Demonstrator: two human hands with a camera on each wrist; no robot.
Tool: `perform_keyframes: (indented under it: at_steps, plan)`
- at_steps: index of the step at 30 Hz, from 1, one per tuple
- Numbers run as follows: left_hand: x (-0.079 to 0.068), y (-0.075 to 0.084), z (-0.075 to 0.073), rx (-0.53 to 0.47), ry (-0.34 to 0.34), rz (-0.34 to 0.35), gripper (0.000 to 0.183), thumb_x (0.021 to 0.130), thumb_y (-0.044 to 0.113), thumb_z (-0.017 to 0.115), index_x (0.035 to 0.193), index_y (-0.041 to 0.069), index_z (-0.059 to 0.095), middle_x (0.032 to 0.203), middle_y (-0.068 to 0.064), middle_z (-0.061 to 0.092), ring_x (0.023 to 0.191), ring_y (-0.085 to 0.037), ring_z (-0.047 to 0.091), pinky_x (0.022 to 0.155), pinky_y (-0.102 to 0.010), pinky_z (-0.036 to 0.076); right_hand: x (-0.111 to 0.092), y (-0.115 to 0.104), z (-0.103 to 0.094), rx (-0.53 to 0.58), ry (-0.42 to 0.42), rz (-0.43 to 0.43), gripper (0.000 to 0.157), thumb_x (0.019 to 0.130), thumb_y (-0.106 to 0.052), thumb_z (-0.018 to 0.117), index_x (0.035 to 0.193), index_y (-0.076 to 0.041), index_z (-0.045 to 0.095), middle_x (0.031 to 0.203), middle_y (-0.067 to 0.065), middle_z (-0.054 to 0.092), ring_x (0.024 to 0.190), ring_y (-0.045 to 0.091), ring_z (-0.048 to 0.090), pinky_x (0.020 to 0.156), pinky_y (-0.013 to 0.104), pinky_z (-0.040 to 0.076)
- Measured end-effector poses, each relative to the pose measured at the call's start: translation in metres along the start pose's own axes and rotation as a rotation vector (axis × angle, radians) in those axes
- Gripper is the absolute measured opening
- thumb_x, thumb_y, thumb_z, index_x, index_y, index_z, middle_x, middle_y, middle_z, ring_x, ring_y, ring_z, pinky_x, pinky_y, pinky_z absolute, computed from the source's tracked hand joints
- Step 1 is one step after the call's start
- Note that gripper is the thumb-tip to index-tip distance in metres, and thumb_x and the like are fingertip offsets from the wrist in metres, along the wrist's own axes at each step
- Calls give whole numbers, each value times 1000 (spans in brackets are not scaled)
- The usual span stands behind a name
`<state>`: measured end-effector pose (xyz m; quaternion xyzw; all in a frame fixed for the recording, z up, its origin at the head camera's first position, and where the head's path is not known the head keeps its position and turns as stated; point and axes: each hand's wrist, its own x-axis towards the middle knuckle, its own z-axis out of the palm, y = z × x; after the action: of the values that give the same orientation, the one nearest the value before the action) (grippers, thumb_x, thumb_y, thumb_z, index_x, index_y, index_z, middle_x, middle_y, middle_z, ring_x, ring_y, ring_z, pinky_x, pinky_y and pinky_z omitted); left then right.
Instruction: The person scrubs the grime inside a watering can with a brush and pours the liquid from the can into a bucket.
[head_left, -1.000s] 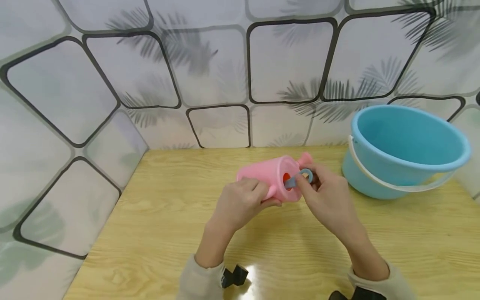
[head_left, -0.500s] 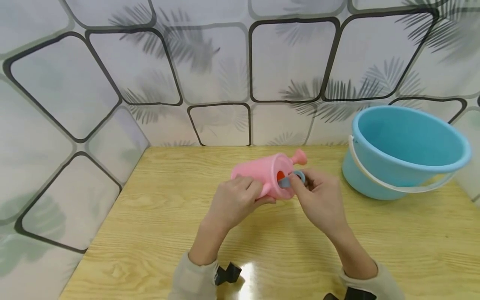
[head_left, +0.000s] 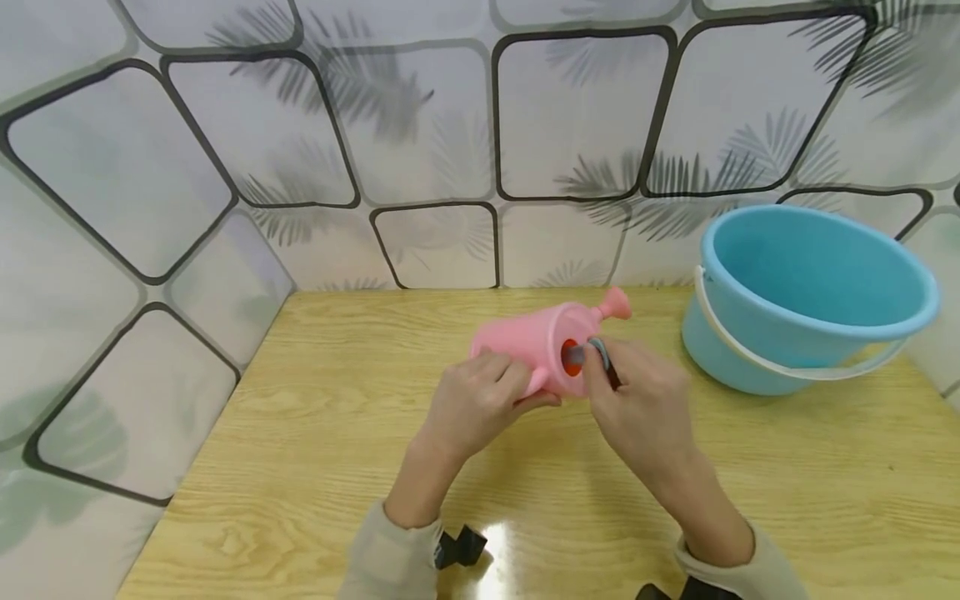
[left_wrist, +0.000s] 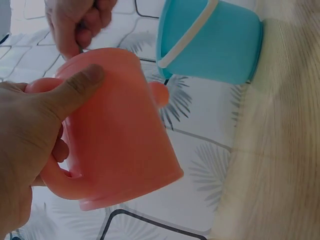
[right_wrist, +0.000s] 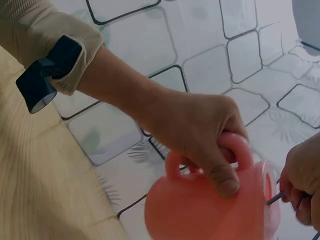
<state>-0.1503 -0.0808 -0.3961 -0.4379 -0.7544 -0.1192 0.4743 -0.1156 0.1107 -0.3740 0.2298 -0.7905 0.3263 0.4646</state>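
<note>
A pink toy watering can [head_left: 517, 335] lies tilted above the table, its round top opening turned to the right. My left hand [head_left: 477, 398] grips the can's handle [left_wrist: 64, 186], thumb laid along the body in the left wrist view. A small grey-blue tool with a ring-shaped end [head_left: 597, 348] is pinched by my right hand [head_left: 647, 404]. Its grey shaft [right_wrist: 276, 198] reaches into the opening, where orange-red shows inside. The tip is hidden within the can, and my fingers cover most of the ring. The flared spout [head_left: 617, 302] points to the upper right.
A light blue bucket [head_left: 780, 346] with a white handle [head_left: 757, 364] stands at the right, close to the back wall. The wooden table [head_left: 300, 467] meets patterned walls at the back and left. Each sleeve carries a black wrist mount [head_left: 461, 547].
The ring end has turned until nearly edge-on as my right hand rotates. The can and both hands shifted slightly left, then slightly back right. The left hand keeps its grip.
</note>
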Motion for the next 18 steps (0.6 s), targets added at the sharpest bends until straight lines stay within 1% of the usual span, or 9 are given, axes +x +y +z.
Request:
perform_keyframes:
  at_steps: [4,6,7,9,11,13,15,18]
  plan:
    - [0,0,2,7,48,16,48,71,47,82,66,13,49,57,5,43,49,-7,42,43,-16,36,1,-1,1,24,-29,25,34,83,6,66,58,-9,48,55,0,40,51,9,34,46,20,26]
    - [-1,0,3,5,61,15,47,72,47,80,66,13,49,57,5,44,49,-7,43,43,-16,36,1,-2,-1,-6,-12,1,29,85,3,64,61,-6,53,56,1,43,51,10,36,46,21,28]
    - [-1,0,3,4,68,14,46,74,48,79,66,13,49,57,5,44,49,-6,43,43,-16,36,1,-4,-2,-21,0,-20,25,88,0,62,64,-4,56,57,3,47,51,11,38,45,22,30]
    - [0,0,4,-2,81,12,46,78,48,76,66,13,49,57,5,43,49,-6,42,43,-16,35,2,-7,-4,-59,30,-73,22,93,-6,59,73,1,64,60,7,53,51,14,42,44,24,34]
    - [1,1,4,-4,95,20,46,81,48,74,66,14,48,57,5,43,49,-6,41,44,-15,34,2,-10,-5,-92,55,-117,26,97,-12,56,82,5,69,64,10,58,51,17,47,42,27,39]
    - [2,2,5,-5,106,26,46,84,48,71,66,14,48,57,5,42,49,-6,40,44,-14,34,3,-11,-5,-102,60,-139,30,100,-15,55,86,6,70,66,12,61,50,18,49,41,29,41]
    - [2,2,6,-10,114,31,45,86,48,69,66,14,48,57,5,42,49,-5,41,44,-14,33,3,-11,-5,-99,46,-135,32,102,-17,54,88,7,70,66,13,61,49,19,49,41,29,41]
    - [2,2,6,-9,128,27,47,90,49,64,65,13,47,57,5,42,49,-6,41,43,-14,33,4,-12,-7,-98,43,-139,34,103,-19,53,90,7,71,64,12,60,47,16,45,40,26,37]
